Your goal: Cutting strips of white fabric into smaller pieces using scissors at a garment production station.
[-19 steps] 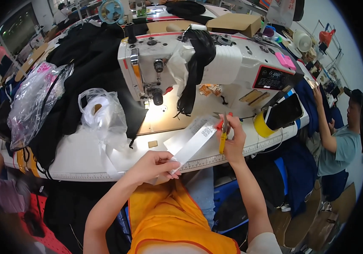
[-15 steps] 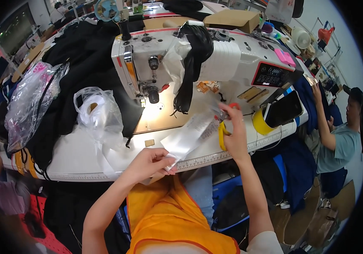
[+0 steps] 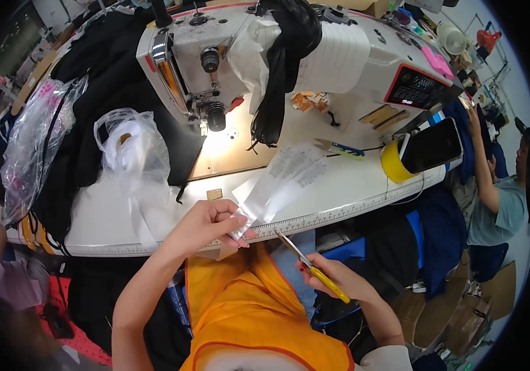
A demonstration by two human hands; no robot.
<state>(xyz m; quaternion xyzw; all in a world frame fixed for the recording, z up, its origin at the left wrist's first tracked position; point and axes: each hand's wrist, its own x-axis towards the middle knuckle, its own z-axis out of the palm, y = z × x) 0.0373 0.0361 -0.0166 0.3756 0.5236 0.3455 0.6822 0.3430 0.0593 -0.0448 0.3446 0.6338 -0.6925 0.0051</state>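
My left hand (image 3: pixel 206 227) pinches the near end of several white translucent printed label strips (image 3: pixel 293 176) at the table's front edge. The strips fan out from my fingers over the table top, their far ends apart. My right hand (image 3: pixel 345 278) is closed round the yellow handles of a pair of scissors (image 3: pixel 330 284). Their blades point up and left, just off the table edge and to the right of my left hand. Blue-handled thread snips (image 3: pixel 342 149) lie on the table beyond the strips.
A white sewing machine (image 3: pixel 339 68) stands ahead, black fabric strips hanging over its arm. At left lie a clear plastic bag with a white roll (image 3: pixel 134 148) and black fabric (image 3: pixel 110 80). A phone (image 3: pixel 432 146) leans by a yellow tape roll (image 3: pixel 396 162). A co-worker (image 3: pixel 494 204) is at right.
My right hand has drawn the scissors back from the labels' far end toward me, past the table edge. The strips now lie fanned apart. My left hand keeps its pinch.
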